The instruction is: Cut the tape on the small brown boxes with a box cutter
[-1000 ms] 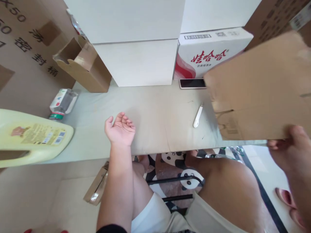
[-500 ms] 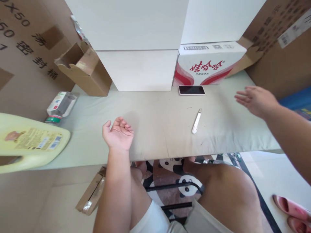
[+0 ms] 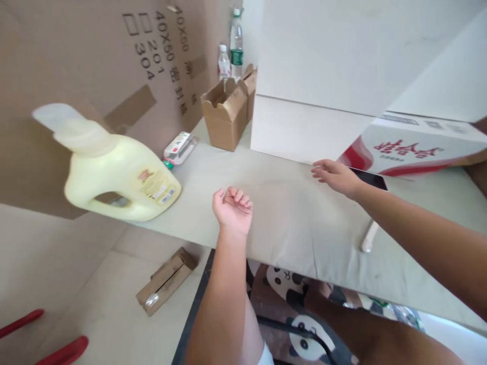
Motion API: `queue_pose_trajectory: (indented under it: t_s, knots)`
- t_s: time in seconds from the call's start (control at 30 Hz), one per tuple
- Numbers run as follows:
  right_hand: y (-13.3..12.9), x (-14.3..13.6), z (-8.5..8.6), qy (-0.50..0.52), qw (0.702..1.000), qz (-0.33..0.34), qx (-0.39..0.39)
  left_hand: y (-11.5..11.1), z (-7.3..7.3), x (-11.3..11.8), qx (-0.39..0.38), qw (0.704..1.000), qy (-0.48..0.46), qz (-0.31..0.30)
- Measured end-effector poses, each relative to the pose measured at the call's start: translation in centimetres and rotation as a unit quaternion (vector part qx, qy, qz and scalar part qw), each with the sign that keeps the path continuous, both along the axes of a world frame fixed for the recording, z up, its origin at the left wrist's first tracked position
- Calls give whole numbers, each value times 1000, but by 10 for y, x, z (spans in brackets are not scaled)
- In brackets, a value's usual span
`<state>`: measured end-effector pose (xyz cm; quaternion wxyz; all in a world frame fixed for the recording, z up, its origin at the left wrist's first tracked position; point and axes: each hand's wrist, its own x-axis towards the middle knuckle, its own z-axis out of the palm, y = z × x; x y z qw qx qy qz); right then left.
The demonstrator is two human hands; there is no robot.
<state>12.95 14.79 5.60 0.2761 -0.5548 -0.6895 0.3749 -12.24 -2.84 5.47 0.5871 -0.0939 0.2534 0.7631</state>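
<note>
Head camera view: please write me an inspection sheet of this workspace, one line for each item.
Surface: pale table, bare in the middle.
Things by the hands: phone lies flat, partly hidden behind the right hand; white tool lies beneath the right forearm.
Clutter: yellow jug at the left edge; bottle on its side; open carton; two upright bottles behind it.
Hands: left hand rests palm up, fingers curled, holding nothing; right hand is open and flat above the table, by the phone.
Cables: nothing seen.
Surroundings: white boxes, red-printed case, large cardboard, panda mat below.
</note>
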Motion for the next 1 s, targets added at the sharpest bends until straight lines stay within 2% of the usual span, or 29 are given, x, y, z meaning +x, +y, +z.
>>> queue_pose_trajectory:
  t_s: [0.17,0.27,0.37,0.47,0.53,0.6,0.7,0.77,0.83,0.93,1.0]
  knots:
    - [25,-155,19,-63,984,141,90,-3,-1,-21,12,999,-41,24]
    - [35,-231,32,-106,960,207,158,-4,-2,-31,9,998,-54,33]
    - [42,-277,40,-141,941,240,190,-8,-5,-39,3,997,-66,42]
    - [47,-292,41,-155,928,270,203,-14,-8,-44,-3,997,-70,44]
    - [48,-287,38,-154,925,269,221,-17,-9,-46,-5,997,-61,48]
    - [45,-271,34,-146,927,247,240,-19,-8,-47,-9,997,-41,61]
    - [23,-222,30,-121,931,225,261,-19,-8,-48,-31,994,12,101]
    - [-5,-174,31,-61,928,233,285,-17,-10,-47,-55,986,63,142]
    - [-45,-117,35,-9,914,233,333,-14,-15,-45,-81,968,130,199]
    - [-114,-32,38,12,909,180,377,-7,-23,-36,-95,922,249,280]
    - [-155,13,33,29,932,89,351,-2,-26,-25,-64,904,333,261]
